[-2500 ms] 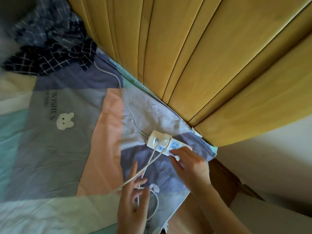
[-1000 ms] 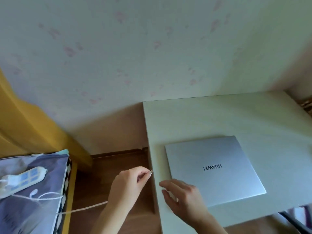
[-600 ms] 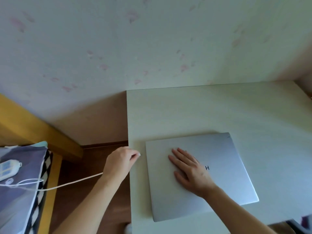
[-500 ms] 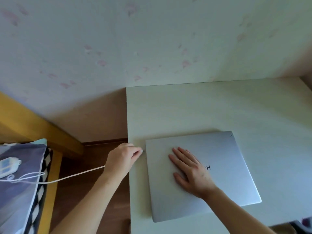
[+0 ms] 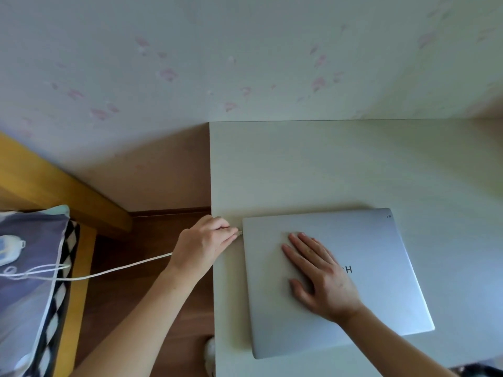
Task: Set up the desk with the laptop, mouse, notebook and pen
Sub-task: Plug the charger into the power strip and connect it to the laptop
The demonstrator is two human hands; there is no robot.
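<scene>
Charging plug held at the left edge of a closed laptop

Head view: the silver laptop (image 5: 353, 289) is laid shut on the white desk (image 5: 326, 164); the right hand (image 5: 318, 276) is pressed flat and open on its lid, while the left hand (image 5: 204, 246) is pinched on the white charging cable (image 5: 114, 272), whose plug tip (image 5: 240, 233) is seen just at the laptop's left side, the cable being trailed back to a power strip (image 5: 8, 251) on the bed (image 5: 32, 295)
</scene>
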